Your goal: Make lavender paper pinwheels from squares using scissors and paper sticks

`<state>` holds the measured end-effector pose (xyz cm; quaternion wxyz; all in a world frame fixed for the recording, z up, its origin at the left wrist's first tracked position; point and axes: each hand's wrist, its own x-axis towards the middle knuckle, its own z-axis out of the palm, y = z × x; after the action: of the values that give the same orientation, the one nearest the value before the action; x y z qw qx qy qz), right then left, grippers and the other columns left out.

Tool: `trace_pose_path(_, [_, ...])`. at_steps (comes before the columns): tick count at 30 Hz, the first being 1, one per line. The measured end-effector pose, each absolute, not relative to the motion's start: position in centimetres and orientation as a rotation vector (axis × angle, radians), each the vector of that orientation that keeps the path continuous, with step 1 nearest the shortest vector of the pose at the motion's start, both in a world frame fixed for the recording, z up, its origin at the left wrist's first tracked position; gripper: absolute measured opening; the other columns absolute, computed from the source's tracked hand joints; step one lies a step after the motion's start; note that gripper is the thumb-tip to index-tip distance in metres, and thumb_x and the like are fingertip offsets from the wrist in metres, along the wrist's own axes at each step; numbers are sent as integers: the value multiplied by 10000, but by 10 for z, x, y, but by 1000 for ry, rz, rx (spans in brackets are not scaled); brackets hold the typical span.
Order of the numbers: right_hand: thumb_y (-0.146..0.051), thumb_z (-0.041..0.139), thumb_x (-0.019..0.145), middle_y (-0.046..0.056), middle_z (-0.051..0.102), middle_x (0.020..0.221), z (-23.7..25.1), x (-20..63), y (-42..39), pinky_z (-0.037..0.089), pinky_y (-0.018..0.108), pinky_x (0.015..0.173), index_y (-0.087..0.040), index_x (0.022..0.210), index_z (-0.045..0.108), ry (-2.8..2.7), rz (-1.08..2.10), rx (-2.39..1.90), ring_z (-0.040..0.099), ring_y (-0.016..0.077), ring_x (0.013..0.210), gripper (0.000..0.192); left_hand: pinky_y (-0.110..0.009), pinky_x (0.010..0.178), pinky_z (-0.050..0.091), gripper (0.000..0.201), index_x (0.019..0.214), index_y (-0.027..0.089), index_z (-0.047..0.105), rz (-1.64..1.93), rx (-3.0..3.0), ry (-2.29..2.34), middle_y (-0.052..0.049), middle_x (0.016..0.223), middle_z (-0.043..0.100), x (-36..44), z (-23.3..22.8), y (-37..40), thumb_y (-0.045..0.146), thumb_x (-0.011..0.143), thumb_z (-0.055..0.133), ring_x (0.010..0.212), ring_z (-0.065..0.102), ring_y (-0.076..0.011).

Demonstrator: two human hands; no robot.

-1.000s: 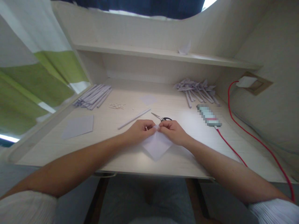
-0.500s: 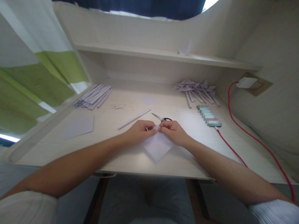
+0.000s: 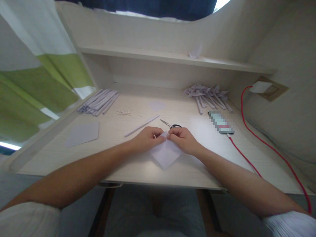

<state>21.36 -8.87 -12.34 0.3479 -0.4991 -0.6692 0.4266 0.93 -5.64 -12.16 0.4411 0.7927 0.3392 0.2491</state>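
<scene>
A square sheet of white paper (image 3: pixel 166 154) hangs between my hands near the desk's front, one corner toward me and a faint crease down its middle. My left hand (image 3: pixel 150 139) pinches its far corner from the left. My right hand (image 3: pixel 182 140) grips the same area from the right, thumbs almost touching. Just beyond my fingers lie scissors (image 3: pixel 170 124), their black handles partly hidden by my right hand. A rolled paper stick (image 3: pixel 142 125) rests diagonally beyond my left hand.
Paper sticks (image 3: pixel 100 101) are bundled at back left, above a paper stack (image 3: pixel 82 133). Small pale bits (image 3: pixel 124 112) lie near a paper piece (image 3: pixel 157 105). Paper pinwheels (image 3: pixel 208 95) pile at back right, behind a phone (image 3: pixel 220 122) with a red cable (image 3: pixel 244 158).
The paper has shifted very slightly, its near corner a little farther from me. Both hands keep their pinch in nearly the same place.
</scene>
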Motion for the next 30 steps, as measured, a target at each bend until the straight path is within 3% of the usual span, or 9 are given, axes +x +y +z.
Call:
trace_pose_path(7, [-258,600,806,-27,512,596,-122,215,-86,303,220,481,-153,677,627,-1776,1208,-1282,445,94,531,168,-221,502,273,321,659,144,544,530,1952,805,33,604,455,9,-118,-58,387,865,582,568,431,-94])
trace_pose_path(18, [-372,661,813,-15,592,640,-120,221,-84,343,239,501,-161,785,669,-1685,1505,-1173,485,105,525,213,-213,480,280,325,657,147,533,502,1749,815,37,592,466,8,-100,-67,414,816,628,538,423,-88])
trace_pose_path(30, [-319,600,864,-21,541,645,-124,218,-88,310,220,503,-162,766,621,-1813,1199,-1192,445,94,552,186,-225,488,259,335,632,152,501,539,1809,830,44,582,419,9,-114,-58,403,827,606,535,390,-85])
